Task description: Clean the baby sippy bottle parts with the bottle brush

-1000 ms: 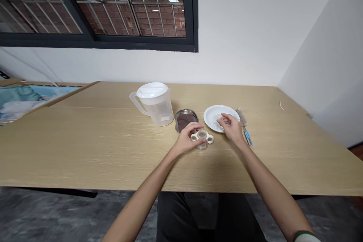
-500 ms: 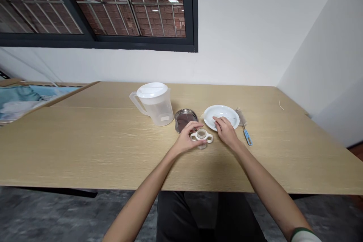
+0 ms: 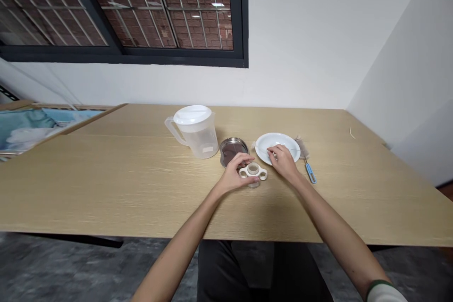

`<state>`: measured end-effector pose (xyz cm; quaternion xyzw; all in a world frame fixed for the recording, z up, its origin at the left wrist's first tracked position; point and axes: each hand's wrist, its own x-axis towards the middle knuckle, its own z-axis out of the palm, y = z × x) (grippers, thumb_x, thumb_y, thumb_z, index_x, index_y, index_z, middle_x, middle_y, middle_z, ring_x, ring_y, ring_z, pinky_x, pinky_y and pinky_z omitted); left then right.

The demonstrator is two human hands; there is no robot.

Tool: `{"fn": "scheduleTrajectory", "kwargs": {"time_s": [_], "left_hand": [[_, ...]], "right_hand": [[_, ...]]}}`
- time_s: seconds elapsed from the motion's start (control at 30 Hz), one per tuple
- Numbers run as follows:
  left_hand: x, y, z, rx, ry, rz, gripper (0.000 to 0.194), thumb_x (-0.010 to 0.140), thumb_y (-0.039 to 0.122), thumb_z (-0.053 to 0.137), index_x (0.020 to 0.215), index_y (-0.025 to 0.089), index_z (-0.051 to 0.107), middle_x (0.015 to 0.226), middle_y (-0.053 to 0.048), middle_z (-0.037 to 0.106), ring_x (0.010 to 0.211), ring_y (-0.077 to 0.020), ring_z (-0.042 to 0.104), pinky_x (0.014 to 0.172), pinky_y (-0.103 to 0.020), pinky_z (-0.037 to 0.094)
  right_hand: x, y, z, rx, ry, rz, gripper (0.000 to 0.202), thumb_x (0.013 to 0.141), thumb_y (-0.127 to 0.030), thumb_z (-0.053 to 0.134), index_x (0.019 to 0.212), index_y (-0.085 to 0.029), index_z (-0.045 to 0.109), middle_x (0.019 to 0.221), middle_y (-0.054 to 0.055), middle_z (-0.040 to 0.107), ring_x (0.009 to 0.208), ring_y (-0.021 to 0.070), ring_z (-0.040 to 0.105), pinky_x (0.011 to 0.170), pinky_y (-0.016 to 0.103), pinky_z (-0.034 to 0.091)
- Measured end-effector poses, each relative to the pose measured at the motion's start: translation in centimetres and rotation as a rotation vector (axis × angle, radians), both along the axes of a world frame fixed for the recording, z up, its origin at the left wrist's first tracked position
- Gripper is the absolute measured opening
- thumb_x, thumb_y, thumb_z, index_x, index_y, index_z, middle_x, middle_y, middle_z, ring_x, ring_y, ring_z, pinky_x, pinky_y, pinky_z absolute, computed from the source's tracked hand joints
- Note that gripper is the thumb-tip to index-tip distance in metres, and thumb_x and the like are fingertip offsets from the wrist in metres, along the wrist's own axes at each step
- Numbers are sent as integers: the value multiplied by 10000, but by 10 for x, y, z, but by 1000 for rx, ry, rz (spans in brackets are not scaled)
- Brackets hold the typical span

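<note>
My left hand (image 3: 236, 173) is closed around a small clear bottle (image 3: 253, 184) with a white two-handled ring (image 3: 263, 174) at its open mouth. The bottle stands upright at the table's middle. Over a white bowl (image 3: 261, 139), my right hand (image 3: 284, 161) has its fingers pinched together on a thin wire-like rod (image 3: 294, 149), which extends rightward across the bowl. What is at the rod's other end cannot be made out. Just left of the bowl lies a small translucent piece (image 3: 253, 145). A round metal tray (image 3: 230, 151) sits behind my left hand.
A clear plastic pitcher (image 3: 202, 139) with a white lid stands left of the tray. Right of the bowl lies a bottle brush with grey bristles and a blue handle (image 3: 310, 173). A short pale strip (image 3: 352, 133) is farther right. At far left is a bin holding cloths (image 3: 28, 125).
The view has shifted slightly. My right fingers have lifted a little and moved slightly with the thin rod; my left hand stays on the bottle.
</note>
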<state>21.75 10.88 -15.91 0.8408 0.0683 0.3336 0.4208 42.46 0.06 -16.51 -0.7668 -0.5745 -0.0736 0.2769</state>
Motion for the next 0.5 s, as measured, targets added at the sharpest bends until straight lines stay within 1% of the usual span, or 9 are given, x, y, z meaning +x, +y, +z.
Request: {"fn": "scheduleTrajectory", "kwargs": {"time_s": [0.07, 0.13, 0.17, 0.23, 0.27, 0.37, 0.5], "left_hand": [[-1, 2, -2, 39, -32, 2, 494, 736, 476, 841, 1097, 189, 663, 1114, -105, 636, 1016, -232, 613, 821, -338, 494], [-2, 6, -5, 81, -117, 21, 420, 846, 566, 702, 981, 173, 644, 989, -94, 638, 926, -219, 605, 795, -345, 485], [-3, 9, -7, 102, -171, 43, 432, 895, 603, 614, 917, 172, 622, 928, -88, 628, 877, -213, 594, 775, -348, 477], [-5, 14, -10, 142, -275, 114, 497, 944, 652, 471, 823, 181, 572, 839, -77, 602, 800, -207, 568, 728, -351, 458], [-6, 16, -11, 161, -316, 156, 517, 952, 664, 433, 796, 186, 554, 811, -72, 591, 777, -207, 559, 711, -353, 450], [-8, 22, -13, 198, -401, 251, 519, 972, 648, 388, 771, 195, 541, 766, -61, 576, 751, -207, 554, 697, -358, 438], [-8, 24, -14, 227, -405, 288, 489, 998, 592, 368, 770, 197, 546, 752, -54, 579, 738, -201, 555, 697, -356, 437]], "right_hand": [[2, 11, 12, -180, -76, -30, 343, 1014, -246, 413, 1175, -159, 703, 1192, 139, 679, 1142, 260, 577, 1009, 371, 412], [3, 23, 22, -267, -99, -11, 314, 989, -259, 476, 1161, -150, 715, 1184, 156, 685, 1147, 280, 575, 975, 356, 401], [4, 29, 26, -298, -103, 4, 296, 974, -265, 506, 1135, -145, 724, 1154, 161, 696, 1124, 283, 586, 947, 345, 399], [5, 40, 31, -338, -100, 32, 263, 957, -252, 526, 1076, -148, 737, 1103, 150, 716, 1062, 266, 612, 896, 317, 390], [6, 44, 32, -353, -99, 41, 253, 956, -238, 519, 1047, -153, 739, 1086, 142, 723, 1033, 253, 621, 874, 304, 382], [7, 48, 32, -378, -91, 47, 255, 963, -203, 479, 1004, -162, 727, 1052, 123, 734, 969, 229, 635, 818, 287, 358], [14, 43, 29, -390, -69, 10, 278, 994, -211, 424, 1035, -144, 691, 1027, 139, 732, 907, 220, 637, 756, 282, 331]]}}
